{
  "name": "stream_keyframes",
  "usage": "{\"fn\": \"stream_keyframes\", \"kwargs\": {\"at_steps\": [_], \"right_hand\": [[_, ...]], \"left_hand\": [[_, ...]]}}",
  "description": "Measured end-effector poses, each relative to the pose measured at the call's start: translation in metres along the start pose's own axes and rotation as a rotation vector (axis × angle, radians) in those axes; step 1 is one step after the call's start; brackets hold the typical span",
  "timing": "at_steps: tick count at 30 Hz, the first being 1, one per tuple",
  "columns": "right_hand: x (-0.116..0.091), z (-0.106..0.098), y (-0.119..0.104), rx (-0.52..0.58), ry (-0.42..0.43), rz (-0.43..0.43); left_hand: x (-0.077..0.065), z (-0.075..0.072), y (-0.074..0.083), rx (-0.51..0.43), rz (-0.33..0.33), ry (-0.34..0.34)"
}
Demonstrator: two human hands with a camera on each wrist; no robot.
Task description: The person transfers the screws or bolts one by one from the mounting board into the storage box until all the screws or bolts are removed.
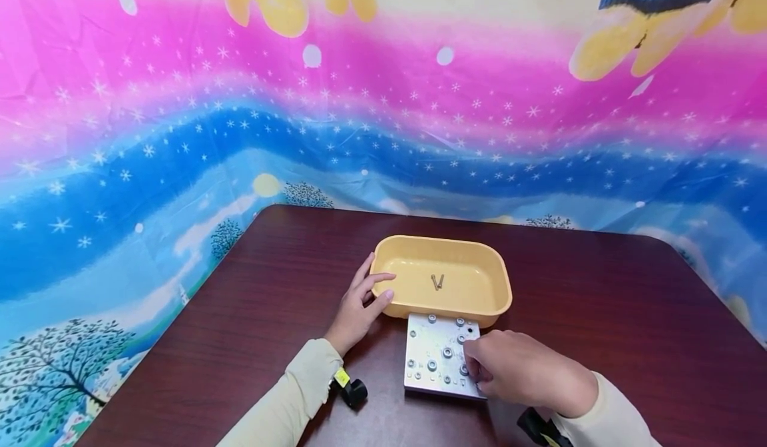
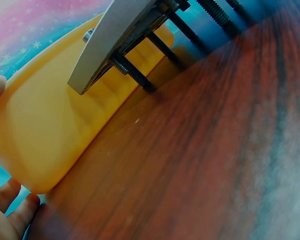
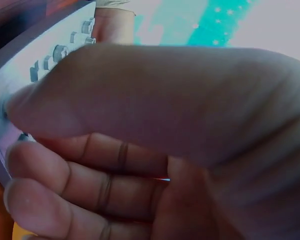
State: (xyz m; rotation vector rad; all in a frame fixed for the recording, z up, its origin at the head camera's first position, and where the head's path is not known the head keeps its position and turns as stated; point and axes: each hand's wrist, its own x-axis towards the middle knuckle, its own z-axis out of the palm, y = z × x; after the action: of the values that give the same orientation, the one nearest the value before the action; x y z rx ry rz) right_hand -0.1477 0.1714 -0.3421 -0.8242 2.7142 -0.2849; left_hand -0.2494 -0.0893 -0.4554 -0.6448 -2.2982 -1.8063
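Observation:
At the near left corner of a yellow plastic bin (image 1: 410,287), my left hand (image 1: 353,314) grips the rim, some fingers over the inside and others along the outer wall. Two small screws (image 1: 437,282) lie on the bin's floor. In front of the bin is a silver metal plate (image 1: 428,344) studded with socket-head screws (image 1: 447,352). Threaded shafts (image 2: 162,47) stick out below the plate in the left wrist view. My right hand (image 1: 515,367) pinches a screw at the plate's right side, thumb tip close against the face; the fingers mostly hide that screw.
A dark reddish-brown wooden table (image 1: 287,287) carries the bin and plate. Behind it hangs a colourful printed cloth (image 1: 383,114). A small black camera (image 1: 357,392) is strapped to the left wrist, and another black one (image 1: 536,426) to the right.

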Motion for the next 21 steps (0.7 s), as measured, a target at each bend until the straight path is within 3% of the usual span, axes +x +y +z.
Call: {"fn": "stream_keyframes", "kwargs": {"at_steps": [13,21], "right_hand": [[-0.001,0.006,-0.002,-0.013,0.016,0.028],[-0.001,0.008,-0.004,-0.065,0.044,0.027]], "left_hand": [[-0.002,0.002,0.002,0.014,-0.009,0.009],[-0.006,-0.001,0.034,-0.011,-0.026,-0.001]]}}
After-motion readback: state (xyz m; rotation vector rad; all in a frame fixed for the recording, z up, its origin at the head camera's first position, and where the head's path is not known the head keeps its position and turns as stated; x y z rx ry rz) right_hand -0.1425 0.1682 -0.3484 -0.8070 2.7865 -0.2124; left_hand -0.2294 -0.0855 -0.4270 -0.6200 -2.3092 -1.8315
